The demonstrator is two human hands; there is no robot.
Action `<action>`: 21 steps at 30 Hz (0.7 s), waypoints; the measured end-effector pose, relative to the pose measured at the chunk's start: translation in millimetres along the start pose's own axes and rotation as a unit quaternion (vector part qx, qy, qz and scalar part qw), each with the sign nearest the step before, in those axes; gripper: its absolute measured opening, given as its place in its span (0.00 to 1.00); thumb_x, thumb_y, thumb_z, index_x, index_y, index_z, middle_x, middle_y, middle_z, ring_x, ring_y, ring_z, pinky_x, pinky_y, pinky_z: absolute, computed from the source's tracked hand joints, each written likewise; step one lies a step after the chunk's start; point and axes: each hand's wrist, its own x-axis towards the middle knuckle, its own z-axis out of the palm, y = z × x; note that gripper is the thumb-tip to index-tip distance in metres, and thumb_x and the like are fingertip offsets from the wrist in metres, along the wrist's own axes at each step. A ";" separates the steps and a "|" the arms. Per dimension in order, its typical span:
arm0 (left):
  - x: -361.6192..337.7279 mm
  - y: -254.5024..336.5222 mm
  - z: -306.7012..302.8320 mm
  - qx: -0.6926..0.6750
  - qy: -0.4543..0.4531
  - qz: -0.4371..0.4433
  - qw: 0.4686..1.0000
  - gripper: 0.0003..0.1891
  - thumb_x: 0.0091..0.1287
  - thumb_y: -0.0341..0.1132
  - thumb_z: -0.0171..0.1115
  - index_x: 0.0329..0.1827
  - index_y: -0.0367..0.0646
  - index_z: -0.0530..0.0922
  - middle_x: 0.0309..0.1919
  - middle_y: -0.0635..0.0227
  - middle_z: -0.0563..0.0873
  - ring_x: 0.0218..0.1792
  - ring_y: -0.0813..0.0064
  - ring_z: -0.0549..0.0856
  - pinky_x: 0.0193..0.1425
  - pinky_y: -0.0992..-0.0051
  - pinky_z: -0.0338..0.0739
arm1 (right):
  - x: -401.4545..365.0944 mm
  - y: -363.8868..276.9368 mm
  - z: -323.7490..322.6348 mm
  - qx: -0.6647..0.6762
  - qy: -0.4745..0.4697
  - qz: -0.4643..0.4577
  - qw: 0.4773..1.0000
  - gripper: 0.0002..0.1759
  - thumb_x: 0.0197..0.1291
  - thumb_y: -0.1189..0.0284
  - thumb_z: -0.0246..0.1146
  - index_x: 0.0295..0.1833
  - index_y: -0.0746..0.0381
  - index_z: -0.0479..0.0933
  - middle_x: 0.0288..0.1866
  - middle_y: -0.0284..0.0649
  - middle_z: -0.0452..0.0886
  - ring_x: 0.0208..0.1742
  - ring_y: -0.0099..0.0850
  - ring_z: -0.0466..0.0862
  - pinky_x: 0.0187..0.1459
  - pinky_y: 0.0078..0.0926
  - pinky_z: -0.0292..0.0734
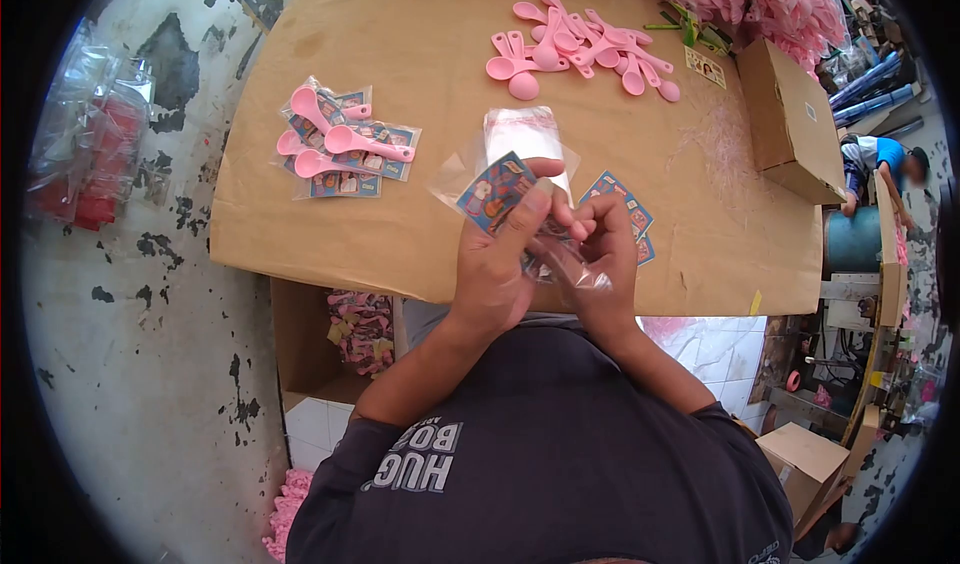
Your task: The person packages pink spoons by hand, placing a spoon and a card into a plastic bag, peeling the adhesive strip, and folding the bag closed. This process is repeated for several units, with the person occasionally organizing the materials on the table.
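Over the front part of the table, my left hand (495, 274) is closed on a clear plastic bag (455, 184) and a blue printed card (497, 192), with the thumb pressed on the card. Close beside it, my right hand (608, 264) has its fingers pinched together on the loose end of the clear plastic. Its fingertips are partly hidden. More blue cards (622, 202) lie fanned out behind my right hand. A stack of clear bags (523, 134) rests just beyond both hands.
Bagged cards with pink spoons (355, 144) lie at the left. Loose pink spoons (580, 44) are heaped at the back, near green-handled scissors (695, 29). A cardboard box (790, 124) stands at the right edge. Another person (870, 159) is at far right.
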 end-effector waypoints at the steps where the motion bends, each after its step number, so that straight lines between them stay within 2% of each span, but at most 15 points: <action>1: 0.7 1.0 -0.9 -0.007 0.014 -0.006 1.000 0.18 0.84 0.37 0.56 0.69 0.37 0.72 0.39 0.68 0.81 0.42 0.75 0.85 0.52 0.69 0.84 | -1.2 -13.2 1.8 -0.087 0.001 -0.054 0.995 0.15 0.60 0.78 0.79 0.42 0.59 0.78 0.40 0.29 0.75 0.36 0.14 0.74 0.32 0.17 0.70; 2: 2.7 1.4 -3.0 -0.012 0.011 -0.006 1.000 0.18 0.84 0.37 0.56 0.69 0.37 0.72 0.39 0.68 0.81 0.42 0.75 0.85 0.52 0.69 0.84 | -1.1 -21.1 1.9 -0.174 0.002 -0.108 0.979 0.15 0.56 0.79 0.80 0.43 0.60 0.80 0.42 0.32 0.75 0.37 0.17 0.75 0.31 0.19 0.71; 3: 5.5 1.8 -6.9 -0.038 0.042 -0.007 0.998 0.17 0.83 0.37 0.58 0.67 0.38 0.73 0.38 0.69 0.82 0.41 0.76 0.86 0.54 0.68 0.84 | 2.4 -22.0 -3.4 -0.179 0.003 -0.110 0.978 0.15 0.56 0.79 0.80 0.43 0.60 0.80 0.42 0.32 0.75 0.37 0.17 0.75 0.31 0.19 0.71; 4: 8.3 2.8 -12.1 -0.063 0.073 -0.009 0.995 0.16 0.83 0.37 0.60 0.65 0.39 0.75 0.37 0.70 0.83 0.40 0.78 0.86 0.55 0.67 0.84 | 8.1 -22.4 -11.8 -0.267 -0.056 -0.239 0.932 0.15 0.53 0.80 0.80 0.43 0.60 0.82 0.43 0.34 0.76 0.35 0.20 0.76 0.31 0.21 0.71; 5: 10.8 4.9 -20.4 -0.066 0.068 -0.010 0.995 0.16 0.83 0.37 0.60 0.65 0.39 0.75 0.37 0.70 0.83 0.40 0.78 0.86 0.55 0.67 0.84 | 11.7 -23.4 -16.9 -0.348 -0.114 -0.360 0.858 0.16 0.50 0.81 0.81 0.44 0.61 0.84 0.44 0.36 0.76 0.34 0.24 0.76 0.30 0.23 0.72; 7: 14.9 11.1 -42.4 -0.145 0.093 -0.001 0.985 0.14 0.82 0.39 0.61 0.63 0.41 0.76 0.36 0.72 0.82 0.38 0.78 0.84 0.58 0.66 0.83 | 13.3 -33.3 -20.9 -0.352 -0.130 -0.353 0.857 0.15 0.49 0.80 0.80 0.43 0.59 0.87 0.42 0.37 0.80 0.32 0.28 0.78 0.30 0.27 0.74; 9: 15.4 21.6 -64.8 -0.174 0.108 0.004 0.979 0.14 0.82 0.40 0.61 0.63 0.42 0.76 0.36 0.72 0.82 0.38 0.78 0.84 0.58 0.66 0.83 | 29.2 -47.4 -34.2 -0.404 -0.220 -0.369 0.807 0.13 0.50 0.78 0.81 0.41 0.61 0.87 0.39 0.40 0.82 0.37 0.35 0.83 0.37 0.33 0.79; 10: 14.8 27.6 -71.6 -0.200 0.130 0.011 0.971 0.14 0.82 0.40 0.61 0.62 0.42 0.76 0.36 0.72 0.82 0.38 0.77 0.83 0.59 0.67 0.82 | 41.6 -51.3 -40.7 -0.416 -0.195 -0.380 0.803 0.13 0.50 0.77 0.81 0.41 0.61 0.87 0.37 0.40 0.84 0.37 0.36 0.84 0.38 0.32 0.79; 11: 13.6 33.5 -74.4 -0.201 0.123 0.012 0.972 0.14 0.82 0.40 0.61 0.62 0.42 0.76 0.36 0.72 0.82 0.38 0.77 0.83 0.59 0.67 0.82 | 61.0 -53.9 -49.7 -0.437 -0.177 -0.389 0.792 0.11 0.54 0.73 0.79 0.42 0.60 0.86 0.38 0.40 0.85 0.36 0.38 0.85 0.36 0.34 0.80; 13: 6.9 42.3 -77.2 -0.157 0.136 0.045 0.977 0.15 0.82 0.42 0.61 0.63 0.43 0.77 0.37 0.71 0.82 0.39 0.77 0.83 0.58 0.67 0.83 | 100.4 -67.2 -64.6 -0.464 -0.129 -0.309 0.820 0.16 0.58 0.72 0.77 0.51 0.63 0.86 0.49 0.44 0.89 0.51 0.45 0.87 0.52 0.39 0.83; 14: 2.7 43.5 -77.3 -0.133 0.137 0.050 0.980 0.15 0.83 0.43 0.60 0.63 0.44 0.77 0.38 0.71 0.82 0.39 0.77 0.83 0.58 0.66 0.83 | 129.7 -65.5 -78.4 -0.447 -0.135 -0.274 0.841 0.22 0.63 0.66 0.75 0.60 0.62 0.84 0.58 0.46 0.88 0.60 0.46 0.86 0.62 0.41 0.79; 16: -4.6 41.2 -77.2 -0.124 0.131 0.043 0.983 0.16 0.84 0.43 0.58 0.64 0.43 0.76 0.38 0.70 0.81 0.40 0.77 0.82 0.60 0.67 0.82 | 188.3 -55.4 -93.2 -0.474 -0.123 -0.314 0.813 0.28 0.70 0.55 0.69 0.66 0.62 0.80 0.65 0.48 0.84 0.66 0.47 0.83 0.68 0.43 0.75; 17: -7.7 39.5 -79.0 -0.117 0.129 0.034 0.984 0.16 0.85 0.44 0.56 0.65 0.43 0.75 0.38 0.70 0.79 0.41 0.77 0.82 0.61 0.68 0.82 | 213.2 -46.2 -101.4 -0.472 -0.122 -0.320 0.812 0.28 0.70 0.55 0.69 0.66 0.62 0.80 0.65 0.48 0.84 0.66 0.47 0.83 0.68 0.43 0.75; 19: -12.6 35.1 -89.5 -0.119 0.112 0.029 0.986 0.17 0.85 0.45 0.55 0.66 0.42 0.75 0.39 0.70 0.79 0.41 0.77 0.82 0.62 0.68 0.82 | 254.3 -22.7 -113.1 -0.526 -0.111 -0.232 0.811 0.33 0.73 0.47 0.62 0.70 0.62 0.78 0.69 0.50 0.82 0.70 0.48 0.80 0.72 0.44 0.71; 21: -17.8 33.1 -97.4 -0.155 0.109 0.001 0.982 0.18 0.85 0.45 0.56 0.67 0.43 0.75 0.40 0.70 0.79 0.42 0.77 0.82 0.63 0.67 0.82 | 282.9 5.6 -109.6 -0.527 -0.133 -0.240 0.804 0.34 0.73 0.45 0.61 0.69 0.62 0.79 0.68 0.49 0.82 0.69 0.48 0.80 0.72 0.44 0.70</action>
